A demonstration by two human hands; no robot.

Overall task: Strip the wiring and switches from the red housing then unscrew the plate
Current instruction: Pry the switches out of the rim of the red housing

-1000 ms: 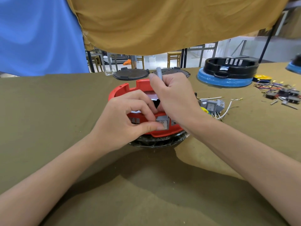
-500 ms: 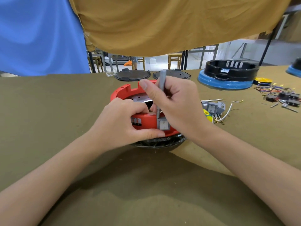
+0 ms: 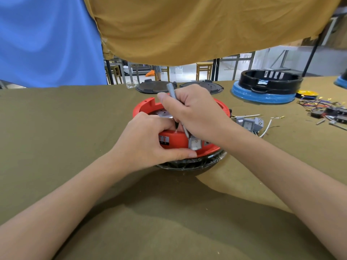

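Observation:
The red housing (image 3: pixel 175 141) sits on a black base (image 3: pixel 189 164) at the table's middle. My left hand (image 3: pixel 148 139) grips its near wall, thumb under the rim and fingers curled over the top. My right hand (image 3: pixel 195 111) holds a grey tool (image 3: pixel 171 91) upright, its tip reaching down inside the housing beside a grey switch (image 3: pixel 195 143) set in the front wall. A metal plate (image 3: pixel 164 114) shows inside the housing, mostly hidden by my hands.
Removed grey switches with white wires (image 3: pixel 251 123) lie just right of the housing. More wiring and parts (image 3: pixel 326 109) lie at far right. A black and blue housing (image 3: pixel 266 85) and two black lids (image 3: pixel 155 86) stand behind. Olive cloth (image 3: pixel 56 128) covers the table.
My right hand has lifted and shifted the grey tool, tilting its top to the left. The switch in the front wall now leans outward. My left hand keeps its grip.

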